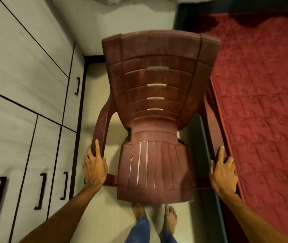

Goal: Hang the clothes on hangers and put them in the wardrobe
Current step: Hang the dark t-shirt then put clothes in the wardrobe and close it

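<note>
While the feet are standing bare on the floor of the narrow aisle, both hands are taking the chair by its armrests. The left hand is wrapping its fingers over the front of the left armrest, one finger lying straight along it. The right hand is gripping the right armrest the same way, so neither is free for anything else. Holding both sides is keeping the chair square to the body, its seat edge hanging over the toes and its back pointing away. Its legs are hiding under the seat, so I cannot tell whether it is being lifted or only slid. It is probably being shifted to clear the way or to serve as a step, since it is filling the gap between wardrobe and bed. The wardrobe is running along the left with every door closed and its black handles untouched, and the bed is lying on the right under a red quilt. No clothes or hangers are showing, and a pale cloth at the far top edge is too cropped to name.
</note>
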